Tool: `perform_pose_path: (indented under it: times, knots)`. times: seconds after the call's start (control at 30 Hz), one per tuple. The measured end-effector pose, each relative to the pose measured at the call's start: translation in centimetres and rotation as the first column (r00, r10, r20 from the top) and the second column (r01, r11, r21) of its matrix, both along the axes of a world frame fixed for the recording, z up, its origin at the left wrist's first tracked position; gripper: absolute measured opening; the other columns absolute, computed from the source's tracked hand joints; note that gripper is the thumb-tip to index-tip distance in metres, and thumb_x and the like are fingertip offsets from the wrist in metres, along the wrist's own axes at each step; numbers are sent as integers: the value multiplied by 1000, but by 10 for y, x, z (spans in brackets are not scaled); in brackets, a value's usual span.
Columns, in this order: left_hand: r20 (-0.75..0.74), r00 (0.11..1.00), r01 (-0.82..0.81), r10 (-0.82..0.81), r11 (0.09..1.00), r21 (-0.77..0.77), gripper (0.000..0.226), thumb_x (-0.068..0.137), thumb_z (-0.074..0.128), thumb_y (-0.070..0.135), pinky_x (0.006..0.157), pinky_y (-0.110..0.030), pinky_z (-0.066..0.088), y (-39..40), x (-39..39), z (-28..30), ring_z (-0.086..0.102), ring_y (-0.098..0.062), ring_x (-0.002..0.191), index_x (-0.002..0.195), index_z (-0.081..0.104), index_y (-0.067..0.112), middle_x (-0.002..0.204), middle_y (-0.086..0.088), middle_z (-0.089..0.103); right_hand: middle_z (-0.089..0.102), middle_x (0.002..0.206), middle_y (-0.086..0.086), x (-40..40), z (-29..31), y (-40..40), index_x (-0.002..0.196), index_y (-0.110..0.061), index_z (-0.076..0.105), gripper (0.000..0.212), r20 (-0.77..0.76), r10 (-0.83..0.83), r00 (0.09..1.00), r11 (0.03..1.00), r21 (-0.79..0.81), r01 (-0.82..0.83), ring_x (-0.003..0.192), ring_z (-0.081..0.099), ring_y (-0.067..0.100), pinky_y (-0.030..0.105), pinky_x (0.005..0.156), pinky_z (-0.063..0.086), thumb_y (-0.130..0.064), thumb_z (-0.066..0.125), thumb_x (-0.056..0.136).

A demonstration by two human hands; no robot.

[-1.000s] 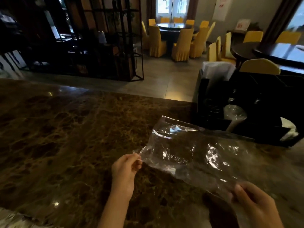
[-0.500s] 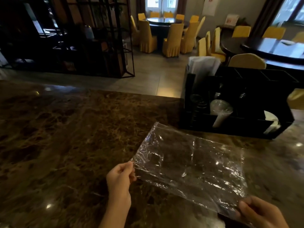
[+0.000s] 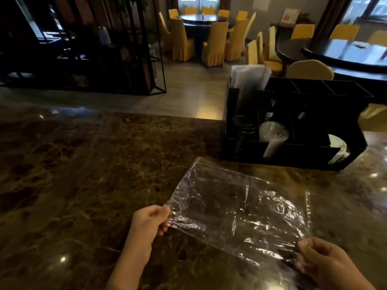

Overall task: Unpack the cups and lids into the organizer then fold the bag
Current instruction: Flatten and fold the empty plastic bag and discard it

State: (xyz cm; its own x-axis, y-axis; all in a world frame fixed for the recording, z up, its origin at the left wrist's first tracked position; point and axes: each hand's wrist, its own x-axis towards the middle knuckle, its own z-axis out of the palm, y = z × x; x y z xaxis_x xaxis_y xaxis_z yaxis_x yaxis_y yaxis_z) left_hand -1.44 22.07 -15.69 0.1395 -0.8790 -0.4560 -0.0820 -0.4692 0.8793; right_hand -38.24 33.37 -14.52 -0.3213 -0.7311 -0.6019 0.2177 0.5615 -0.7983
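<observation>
Head view: our clear plastic bag (image 3: 240,208) lies stretched flat over the desk (image 3: 83,174), left hand (image 3: 149,221) and right hand (image 3: 326,262) fingers pinching its near corners (taut for folding, we judge); black organizer (image 3: 297,130) beyond holds cups (image 3: 272,137).

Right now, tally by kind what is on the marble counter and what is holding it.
Clear plastic bag: 1, spread flat and empty
Black organizer: 1
Clear cup stack in the organizer: 1
Hands: 2, left hand and right hand, each pinching a near corner of the bag
Total: 5
</observation>
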Motion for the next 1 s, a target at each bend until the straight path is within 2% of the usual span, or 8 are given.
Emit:
perform_pose_path:
  times: [0.1, 0.2, 0.27, 0.37, 0.47, 0.73, 0.9, 1.0]
  knots:
    - [17, 997, -80, 80, 997, -10, 19, 93, 67, 18, 47, -24, 46, 13, -5, -10, 57, -11, 50, 80, 74, 6, 53, -1, 64, 66, 58, 26, -9, -1, 8, 63, 10, 64, 24, -278, 32, 960, 998, 65, -14, 46, 63, 29, 28, 43, 51, -4, 76, 79]
    - [-33, 998, -54, 54, 999, -6, 14, 92, 68, 15, 45, -25, 44, 21, -7, -13, 58, -11, 48, 82, 75, 8, 55, -5, 66, 69, 65, 21, -19, 10, -11, 68, -4, 63, 21, -738, -31, 674, 999, -3, 42, 63, 65, 33, 35, 48, 47, -12, 75, 83]
    - [-49, 998, -37, 37, 999, 4, 11, 91, 69, 14, 44, -25, 43, 22, -6, -14, 58, -12, 48, 83, 76, 9, 57, -7, 66, 66, 70, 9, -17, 30, -40, 77, -14, 62, 14, -835, -85, 543, 985, -154, -84, 65, 62, 28, 32, 48, 41, -12, 68, 89]
    - [-48, 999, -24, 25, 999, 23, 10, 90, 70, 12, 43, -25, 41, 24, -7, -15, 56, -13, 47, 82, 75, 7, 55, -8, 65, 65, 81, -11, 13, 55, -109, 96, -27, 66, 12, -873, 83, 481, 846, -194, -497, 70, 62, 6, 20, 58, 42, -16, 60, 93]
    - [-32, 999, -21, 22, 1000, 14, 8, 89, 71, 13, 44, -27, 41, 28, -9, -16, 56, -13, 46, 85, 75, 7, 55, -9, 66, 70, 91, -3, 56, 57, -185, 102, -16, 71, 15, -808, 426, 408, 657, -34, -753, 85, 65, 11, 28, 76, 51, -19, 58, 96]
    - [-27, 999, -40, 39, 998, -46, 13, 89, 70, 7, 44, -27, 44, 31, -13, -14, 57, -14, 46, 77, 74, 5, 59, -9, 68, 67, 73, 4, 94, 31, -255, 86, -8, 75, 24, -402, 771, 493, 540, 4, -842, 71, 58, 19, 33, 69, 48, -25, 61, 95]
    - [-27, 998, -66, 64, 997, -46, 15, 88, 71, 7, 43, -26, 43, 32, -13, -17, 56, -15, 45, 74, 75, 6, 58, -9, 68, 66, 80, 12, 97, 27, -255, 86, -1, 72, 15, -390, 778, 493, 510, -69, -858, 72, 60, 19, 33, 67, 51, -14, 66, 91]
    - [-23, 996, -92, 91, 995, -36, 19, 87, 72, 7, 40, -26, 42, 33, -12, -20, 56, -16, 43, 69, 76, 9, 58, -12, 69, 67, 72, 0, 94, 24, -254, 77, -9, 71, 16, -402, 763, 506, 515, -96, -852, 72, 61, 13, 29, 68, 49, -5, 64, 91]
